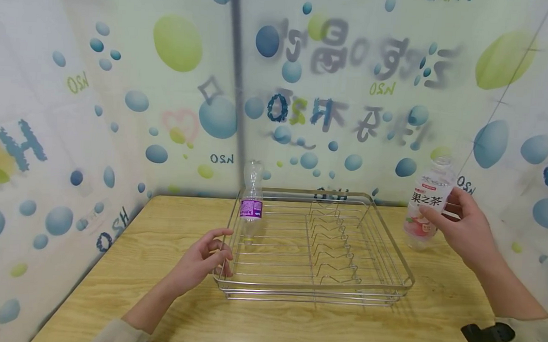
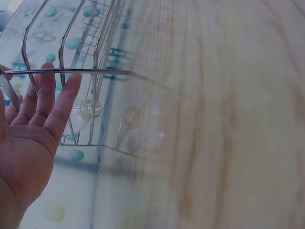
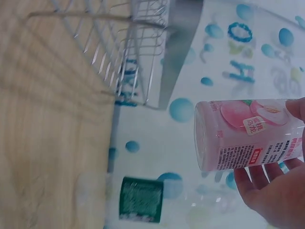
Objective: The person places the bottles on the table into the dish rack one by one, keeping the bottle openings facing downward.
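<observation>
My right hand (image 1: 468,227) grips a clear plastic bottle with a pink peach label (image 1: 424,204), holding it upright to the right of the wire dish rack (image 1: 324,286). The right wrist view shows the thumb on one side of this peach-label bottle (image 3: 252,133) and fingers on the other. At the rack's left rim, my left hand (image 1: 199,262) touches the wires with its fingers fairly straight (image 2: 35,129). Inside the rack's left part is a clear bottle with a purple label (image 1: 251,208), its yellow-ringed neck (image 2: 88,109) at the lower end.
A clear bottle with a green label (image 3: 140,199) shows near the table in the right wrist view; the head view does not show it. The wooden table (image 1: 159,237) meets a curtain printed with bubbles (image 1: 178,42) at its back and sides. Bent wire dividers (image 1: 337,241) stand inside the rack.
</observation>
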Tool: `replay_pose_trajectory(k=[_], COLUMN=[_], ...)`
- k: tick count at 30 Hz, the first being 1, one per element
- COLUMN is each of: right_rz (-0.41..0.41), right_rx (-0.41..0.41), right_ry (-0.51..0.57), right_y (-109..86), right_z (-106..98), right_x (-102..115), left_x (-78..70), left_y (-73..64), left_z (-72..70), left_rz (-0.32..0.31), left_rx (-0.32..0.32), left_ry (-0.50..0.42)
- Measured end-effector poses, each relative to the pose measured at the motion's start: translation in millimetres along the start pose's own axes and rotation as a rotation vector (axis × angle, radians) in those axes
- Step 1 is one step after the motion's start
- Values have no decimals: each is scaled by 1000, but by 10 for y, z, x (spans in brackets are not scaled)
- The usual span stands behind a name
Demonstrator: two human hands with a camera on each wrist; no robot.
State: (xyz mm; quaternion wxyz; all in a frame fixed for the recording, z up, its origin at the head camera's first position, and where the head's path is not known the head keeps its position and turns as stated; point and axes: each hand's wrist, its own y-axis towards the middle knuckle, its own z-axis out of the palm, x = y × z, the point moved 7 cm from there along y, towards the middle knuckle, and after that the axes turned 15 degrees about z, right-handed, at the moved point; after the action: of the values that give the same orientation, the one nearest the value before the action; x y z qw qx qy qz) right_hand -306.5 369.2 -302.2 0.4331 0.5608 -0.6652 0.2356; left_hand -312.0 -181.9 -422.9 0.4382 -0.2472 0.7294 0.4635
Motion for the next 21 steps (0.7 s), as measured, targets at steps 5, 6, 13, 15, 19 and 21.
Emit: replay_pose_trajectory(k=[5, 6, 13, 15, 19, 21], right_rz=[-33, -35, -60, -71, -91, -102], right_rx=[24, 34, 95, 105, 132, 150], right_ry=[16, 16, 24, 31, 30, 29], right_y=[16, 17, -2, -4, -28, -45], right_z=[173, 213, 520, 609, 778, 863], right_x=[267, 311, 615, 682, 792, 837], left_x=[2, 3, 9, 6, 2, 1], left_y=[-3, -3, -8, -10, -8, -9], left_z=[4, 4, -9, -8, 0, 3], left_rz=[-10, -11, -9, -2, 2, -6], left_rx=[-2, -2, -6, -3, 0, -3], left_ry=[-15, -14, -4, -8, -13, -5])
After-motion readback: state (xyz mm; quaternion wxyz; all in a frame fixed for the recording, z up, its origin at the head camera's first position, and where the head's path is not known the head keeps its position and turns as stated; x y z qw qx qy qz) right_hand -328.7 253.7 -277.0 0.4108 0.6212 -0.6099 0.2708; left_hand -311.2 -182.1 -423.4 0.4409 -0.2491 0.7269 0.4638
